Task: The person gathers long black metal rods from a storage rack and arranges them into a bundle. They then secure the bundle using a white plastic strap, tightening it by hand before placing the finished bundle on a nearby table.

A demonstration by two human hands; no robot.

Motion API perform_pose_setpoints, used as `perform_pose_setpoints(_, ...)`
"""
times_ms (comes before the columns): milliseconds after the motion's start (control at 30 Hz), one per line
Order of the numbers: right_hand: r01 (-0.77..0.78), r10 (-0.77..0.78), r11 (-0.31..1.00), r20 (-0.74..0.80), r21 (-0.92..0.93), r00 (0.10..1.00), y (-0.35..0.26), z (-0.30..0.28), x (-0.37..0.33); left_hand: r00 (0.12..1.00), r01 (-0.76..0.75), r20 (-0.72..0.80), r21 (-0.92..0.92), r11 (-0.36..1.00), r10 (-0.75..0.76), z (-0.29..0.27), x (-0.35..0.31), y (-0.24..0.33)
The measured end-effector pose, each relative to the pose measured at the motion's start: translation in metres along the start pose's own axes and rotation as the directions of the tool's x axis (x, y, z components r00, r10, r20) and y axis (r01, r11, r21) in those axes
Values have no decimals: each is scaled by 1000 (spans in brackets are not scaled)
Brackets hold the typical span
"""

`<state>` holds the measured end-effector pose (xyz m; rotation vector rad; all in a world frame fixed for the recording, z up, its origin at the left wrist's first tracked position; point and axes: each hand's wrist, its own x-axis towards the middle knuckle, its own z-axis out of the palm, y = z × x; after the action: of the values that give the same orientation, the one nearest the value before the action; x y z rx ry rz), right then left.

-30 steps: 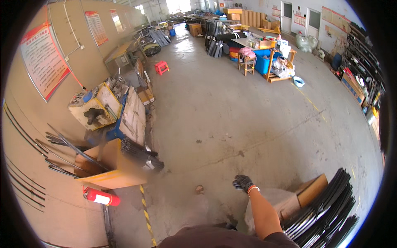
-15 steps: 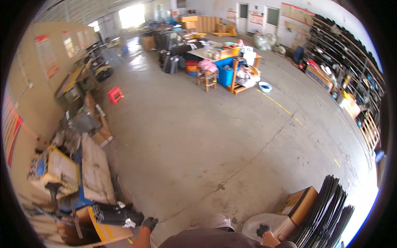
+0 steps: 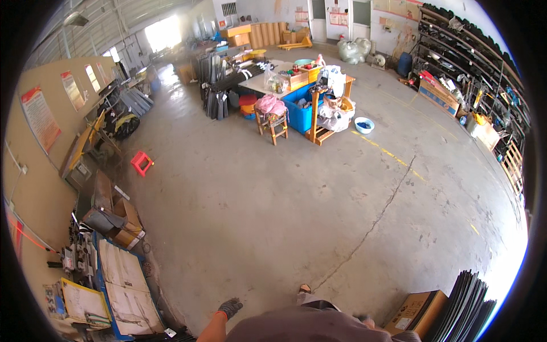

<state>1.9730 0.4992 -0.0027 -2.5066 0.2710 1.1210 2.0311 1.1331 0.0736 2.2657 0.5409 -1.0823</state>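
My left hand [image 3: 231, 308], in a dark grey glove, hangs over the concrete floor near the lower edge. Its fingers are stretched out, and nothing is in it. Only a blurred bit of my right hand [image 3: 363, 320] shows beside my body, its fingers too smeared to read. Closest to it, on the right, stands a brown cardboard box [image 3: 417, 308]. Against that box leans a bundle of long black strips [image 3: 462, 308]. One sandalled foot [image 3: 305, 289] shows in front of me.
A worktable [image 3: 268, 80] with bins stands ahead, a wooden stool [image 3: 272, 126] and a blue-white basin [image 3: 364, 125] near it. A red plastic stool [image 3: 141, 163] is to the left. Flat boards [image 3: 128, 285] on a blue frame line the left side; loaded racks [image 3: 473, 68] line the right.
My view has moved forward and turned right; the worktable looks nearer. My left hand has swung away from the black bundle at left. My right hand has drawn in beside my body.
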Motion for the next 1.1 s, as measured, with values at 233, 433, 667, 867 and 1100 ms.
perform_pose_setpoints(233, 412, -172, 837, -544, 359, 821, -207, -318, 210, 994, 24, -96, -300, 954, -56, -33, -21, 60)
perform_pose_setpoints(433, 482, -225, 425, -426, 766, 876, -349, -429, 308, 976, 210, -33, -133, 969, -216, -34, 84, 34)
perform_pose_setpoints(667, -117, 78, 969, 181, 217, 980, -282, -369, 374, 989, 86, -126, 89, 992, -74, -182, 247, 65)
perform_pose_setpoints(867, -428, 490, 432, 192, 794, 850, -265, -352, 321, 978, 97, -142, -332, 938, -151, -419, 378, 242)
perform_pose_setpoints(1100, -477, 396, 604, 278, 639, 875, -347, -415, 450, 955, -205, -292, -503, 840, 57, -533, 551, 340)
